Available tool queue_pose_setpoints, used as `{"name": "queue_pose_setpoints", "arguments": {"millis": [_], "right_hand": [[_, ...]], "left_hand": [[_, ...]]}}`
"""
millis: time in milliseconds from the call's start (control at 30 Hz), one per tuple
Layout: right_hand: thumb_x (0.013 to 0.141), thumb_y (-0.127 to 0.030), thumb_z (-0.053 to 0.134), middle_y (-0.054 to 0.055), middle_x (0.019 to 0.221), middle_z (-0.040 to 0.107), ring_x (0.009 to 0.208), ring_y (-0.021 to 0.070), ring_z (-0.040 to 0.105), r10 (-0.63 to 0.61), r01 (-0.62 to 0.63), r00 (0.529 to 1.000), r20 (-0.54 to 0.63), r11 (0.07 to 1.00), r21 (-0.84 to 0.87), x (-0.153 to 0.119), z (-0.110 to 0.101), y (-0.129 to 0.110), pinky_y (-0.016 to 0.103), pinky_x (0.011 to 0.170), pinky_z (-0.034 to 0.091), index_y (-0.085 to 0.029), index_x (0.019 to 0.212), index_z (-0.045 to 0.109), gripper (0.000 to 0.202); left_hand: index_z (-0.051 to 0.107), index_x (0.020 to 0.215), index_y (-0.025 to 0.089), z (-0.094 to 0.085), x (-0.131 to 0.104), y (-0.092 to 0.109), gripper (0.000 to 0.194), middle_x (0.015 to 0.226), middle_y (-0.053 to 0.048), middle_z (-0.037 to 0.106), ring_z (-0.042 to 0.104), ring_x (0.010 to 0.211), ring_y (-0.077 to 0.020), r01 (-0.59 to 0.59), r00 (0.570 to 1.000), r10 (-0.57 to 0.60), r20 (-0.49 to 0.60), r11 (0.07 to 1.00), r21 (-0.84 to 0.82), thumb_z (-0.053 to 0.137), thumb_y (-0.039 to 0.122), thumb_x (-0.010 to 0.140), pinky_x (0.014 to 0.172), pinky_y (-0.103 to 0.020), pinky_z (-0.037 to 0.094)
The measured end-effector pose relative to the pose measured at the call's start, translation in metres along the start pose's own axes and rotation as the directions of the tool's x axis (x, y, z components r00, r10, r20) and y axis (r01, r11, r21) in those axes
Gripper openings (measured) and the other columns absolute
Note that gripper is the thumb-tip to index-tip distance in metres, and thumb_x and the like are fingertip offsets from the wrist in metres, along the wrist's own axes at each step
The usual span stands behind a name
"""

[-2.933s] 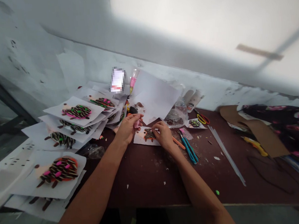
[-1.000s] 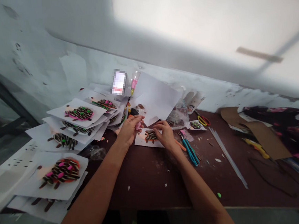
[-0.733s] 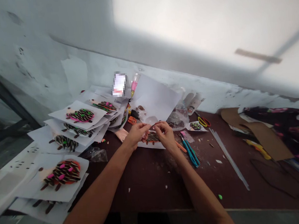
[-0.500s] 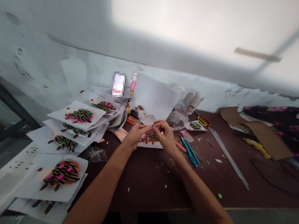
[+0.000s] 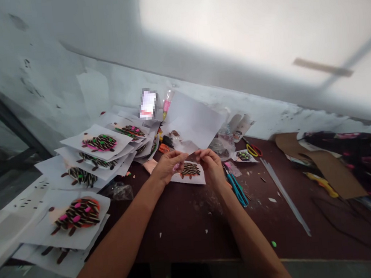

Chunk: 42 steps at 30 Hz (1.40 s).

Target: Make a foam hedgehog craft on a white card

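Note:
My left hand [image 5: 170,168] is closed, with a lump of pink modelling clay [image 5: 176,167] showing in its curled fingers. Thumb and forefinger of that hand are pinched together. To its right, my right hand [image 5: 209,160] has its fingertips pressed together; whatever they may hold is too small to make out. A narrow gap separates the two hands. Below and between them lies a white paper [image 5: 188,180] bearing a clay hedgehog [image 5: 189,169] with dark brown and cream stripes and an orange edge. My left hand covers part of that sheet.
Stacked hedgehog papers [image 5: 79,216] fill the left side. A phone [image 5: 148,104] leans at the back wall. Right of my hands lie teal-handled scissors [image 5: 237,190], yellow-and-red scissors [image 5: 253,148], clear strips [image 5: 286,197], a yellow cutter [image 5: 322,183] and brown cardboard [image 5: 334,174].
My hands, which met at the fingertips, have moved apart. The right hand has shifted right, and more of the hedgehog between them now shows.

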State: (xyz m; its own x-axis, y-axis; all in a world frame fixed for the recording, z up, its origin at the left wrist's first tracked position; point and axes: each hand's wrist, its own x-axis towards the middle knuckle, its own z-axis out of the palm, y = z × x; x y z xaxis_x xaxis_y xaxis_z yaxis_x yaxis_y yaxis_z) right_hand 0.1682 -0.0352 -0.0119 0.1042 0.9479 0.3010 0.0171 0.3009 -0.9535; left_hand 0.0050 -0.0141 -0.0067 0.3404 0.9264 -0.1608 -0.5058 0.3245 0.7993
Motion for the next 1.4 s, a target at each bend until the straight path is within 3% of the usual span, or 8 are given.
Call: {"name": "queue_pose_setpoints", "arguments": {"millis": [300,533,733,833,933,1133,1267,1400], "right_hand": [[0.086,-0.054,0.062,-0.001,0.062,0.058,0.058,0.0130,0.049,-0.005,0.007,1.000,0.010,0.986,-0.165,0.000,-0.007,-0.009,0.026,0.060,0.043,-0.021,0.065,0.060,0.039],[0.088,-0.039,0.065,-0.001,0.071,0.061,0.067,0.0142,0.055,-0.130,0.131,0.991,0.020,0.959,-0.253,-0.012,0.002,-0.018,0.027,0.067,0.045,-0.021,0.077,0.068,0.022],[0.085,-0.030,0.073,0.003,0.093,0.064,0.089,0.0175,0.061,-0.274,0.284,0.959,0.078,0.898,-0.337,-0.015,0.006,-0.024,0.030,0.083,0.048,-0.022,0.083,0.072,0.008],[0.083,-0.034,0.076,0.002,0.090,0.064,0.089,0.0181,0.061,-0.216,0.233,0.972,0.088,0.916,-0.328,-0.012,0.003,-0.017,0.031,0.084,0.049,-0.022,0.080,0.069,0.015],[0.083,-0.039,0.075,0.001,0.082,0.065,0.080,0.0170,0.060,-0.110,0.135,0.988,0.109,0.957,-0.258,-0.009,-0.001,-0.013,0.030,0.078,0.050,-0.022,0.083,0.068,0.019],[0.078,-0.042,0.079,0.003,0.092,0.068,0.082,0.0174,0.062,-0.076,0.111,0.985,0.157,0.967,-0.230,-0.008,-0.001,-0.012,0.030,0.076,0.052,-0.023,0.085,0.072,0.022],[0.078,-0.046,0.078,0.000,0.078,0.068,0.068,0.0162,0.061,0.056,-0.044,0.988,0.143,0.995,-0.090,-0.007,-0.002,-0.008,0.031,0.068,0.053,-0.023,0.089,0.072,0.027],[0.077,-0.039,0.079,0.002,0.087,0.071,0.080,0.0181,0.065,-0.032,0.037,0.996,0.088,0.997,-0.063,-0.006,-0.001,-0.008,0.032,0.078,0.053,-0.024,0.086,0.074,0.018]], "left_hand": [[0.058,0.057,0.013,0.002,-0.001,0.005,0.047,0.046,0.004,0.047,0.041,0.037,-0.0059,0.066,0.998,-0.065,-0.011,0.992,0.111,0.082,0.051,0.071,0.037,-0.018,0.027],[0.067,0.072,0.012,0.001,-0.002,0.003,0.033,0.059,0.004,0.055,0.040,0.037,-0.0036,0.006,0.997,-0.014,0.073,0.994,0.111,0.086,0.038,0.066,0.037,-0.019,0.025],[0.068,0.067,0.012,-0.001,-0.001,-0.001,0.037,0.046,0.007,0.044,0.037,0.035,-0.0055,-0.012,0.991,-0.012,0.130,0.984,0.180,0.080,0.047,0.073,0.039,-0.022,0.025],[0.067,0.065,0.013,-0.002,-0.001,-0.005,0.042,0.038,0.009,0.034,0.041,0.037,-0.0087,-0.024,0.981,-0.024,0.195,0.970,0.240,0.081,0.052,0.072,0.040,-0.022,0.028],[0.066,0.067,0.014,-0.003,-0.002,-0.006,0.048,0.039,0.008,0.034,0.042,0.038,-0.0098,-0.023,0.972,-0.039,0.232,0.966,0.256,0.078,0.059,0.073,0.041,-0.022,0.030],[0.071,0.078,0.012,-0.001,-0.004,-0.005,0.056,0.038,0.008,0.032,0.039,0.037,-0.0094,-0.034,0.948,-0.078,0.307,0.938,0.344,0.068,0.068,0.079,0.041,-0.023,0.029],[0.072,0.077,0.011,0.001,-0.007,-0.002,0.064,0.046,0.003,0.048,0.040,0.038,-0.0084,-0.054,0.944,-0.065,0.322,0.936,0.348,0.066,0.075,0.077,0.041,-0.024,0.030],[0.074,0.087,0.011,0.000,-0.006,0.000,0.062,0.050,0.002,0.052,0.040,0.038,-0.0081,-0.061,0.956,-0.035,0.292,0.947,0.315,0.065,0.072,0.080,0.043,-0.024,0.032]]}}
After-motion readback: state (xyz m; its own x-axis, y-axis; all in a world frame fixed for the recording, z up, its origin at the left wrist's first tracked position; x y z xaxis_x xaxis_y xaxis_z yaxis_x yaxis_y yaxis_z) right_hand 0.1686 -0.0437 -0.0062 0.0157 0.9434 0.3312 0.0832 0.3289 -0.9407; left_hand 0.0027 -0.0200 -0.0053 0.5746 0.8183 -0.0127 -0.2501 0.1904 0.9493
